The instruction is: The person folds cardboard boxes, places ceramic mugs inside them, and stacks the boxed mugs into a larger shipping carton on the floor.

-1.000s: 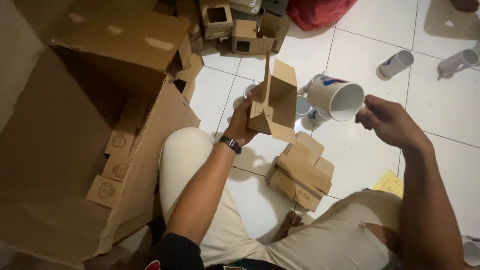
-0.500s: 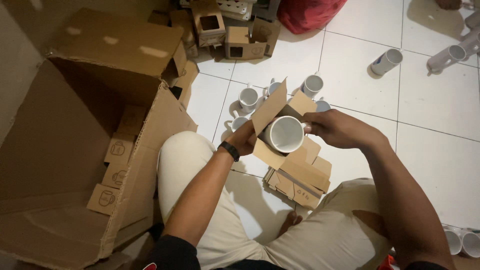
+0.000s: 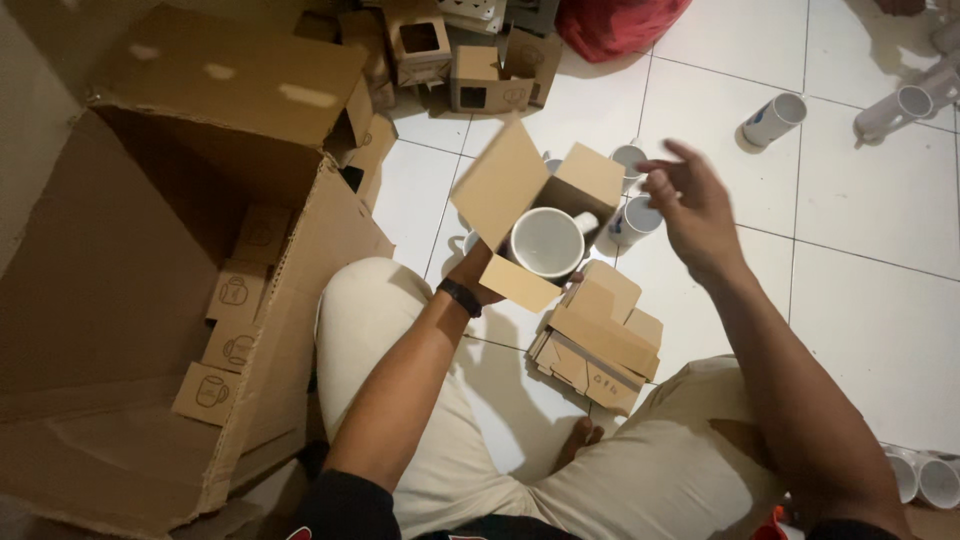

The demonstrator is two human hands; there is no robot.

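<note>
My left hand grips a small brown cardboard box from below, flaps open upward. A white mug sits inside the box, its mouth facing me. To the right of the box, my right hand hovers with fingers apart and nothing in it. Just below the box lies a stack of flattened small boxes on the white tile floor, between my knees.
A large open cardboard carton with small boxes inside stands at the left. Loose white mugs lie on the tiles behind the held box, more mugs at the upper right and lower right. Small boxes and a red bag are at the top.
The mug went from my right hand into the small box. My right hand then let go and lifted away to the right, open.
</note>
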